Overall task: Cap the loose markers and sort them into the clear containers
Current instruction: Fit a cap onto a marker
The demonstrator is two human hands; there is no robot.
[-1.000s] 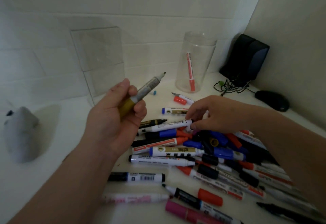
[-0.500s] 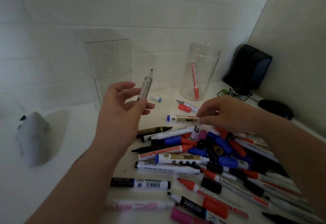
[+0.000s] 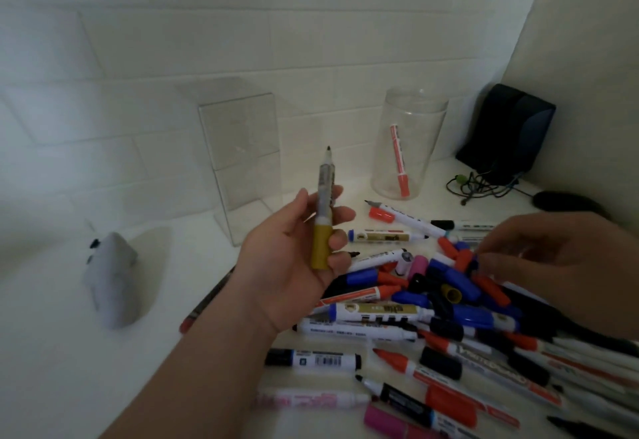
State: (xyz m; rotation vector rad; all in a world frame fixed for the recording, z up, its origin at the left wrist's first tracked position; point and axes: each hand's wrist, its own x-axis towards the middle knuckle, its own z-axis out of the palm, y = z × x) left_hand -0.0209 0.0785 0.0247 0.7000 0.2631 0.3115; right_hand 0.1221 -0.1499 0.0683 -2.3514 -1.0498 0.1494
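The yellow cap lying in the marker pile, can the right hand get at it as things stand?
Probably yes. The yellow cap lies uncovered near the top of the pile, and the right hand hovers close beside it, apparently holding nothing, so the way looks free.

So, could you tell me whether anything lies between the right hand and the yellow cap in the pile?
Yes: a blue cap lies between the right hand and the yellow cap, which sits wedged among other caps. Nothing visible lies on top of it.
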